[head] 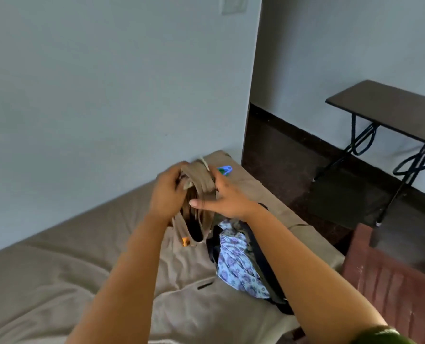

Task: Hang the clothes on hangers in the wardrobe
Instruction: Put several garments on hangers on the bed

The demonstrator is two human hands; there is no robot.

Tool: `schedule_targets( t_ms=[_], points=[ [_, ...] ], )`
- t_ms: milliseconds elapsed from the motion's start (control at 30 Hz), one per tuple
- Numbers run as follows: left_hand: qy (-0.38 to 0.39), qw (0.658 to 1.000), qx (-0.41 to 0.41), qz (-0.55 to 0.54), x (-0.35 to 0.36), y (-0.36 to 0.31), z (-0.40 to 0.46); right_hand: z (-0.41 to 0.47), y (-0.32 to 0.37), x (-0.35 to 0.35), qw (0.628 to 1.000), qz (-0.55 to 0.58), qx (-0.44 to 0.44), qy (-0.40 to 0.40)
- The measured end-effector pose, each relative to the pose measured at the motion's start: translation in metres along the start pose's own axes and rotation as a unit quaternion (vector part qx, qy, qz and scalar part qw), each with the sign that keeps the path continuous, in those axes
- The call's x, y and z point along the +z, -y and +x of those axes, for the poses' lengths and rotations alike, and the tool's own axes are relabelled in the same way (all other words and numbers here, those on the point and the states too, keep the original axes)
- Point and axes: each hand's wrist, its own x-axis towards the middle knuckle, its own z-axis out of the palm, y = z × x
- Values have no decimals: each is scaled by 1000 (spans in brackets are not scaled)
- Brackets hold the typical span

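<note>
Left hand [168, 194] curls around a bunched khaki-brown cloth garment [199, 184], fingers hidden behind the folds; right hand [221, 197] grips its other side, thumb extended. Below the hands it droops to the taupe-sheeted bed [70, 256], beside a blue floral fabric piece [236, 264].

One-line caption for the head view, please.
Both hands, left hand and right hand, hold a tan garment above the bed, beside a floral garment.

Pale blue walls [95, 83], dark floor [293, 170], tan-sheeted bed [57, 269] against wall, dark table [392, 105] on black metal legs right.
</note>
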Motion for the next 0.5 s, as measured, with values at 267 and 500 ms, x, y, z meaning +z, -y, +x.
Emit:
schedule_targets(
  t_ms=[267, 500],
  points=[
    [-46, 978, -11, 202, -117, -27, 29, 50, 83, 29, 994, 52, -24, -91],
    [-82, 982, -55, 161, -165, -17, 16, 56, 74, 11, 993, 41, 24, -109]
  ],
)
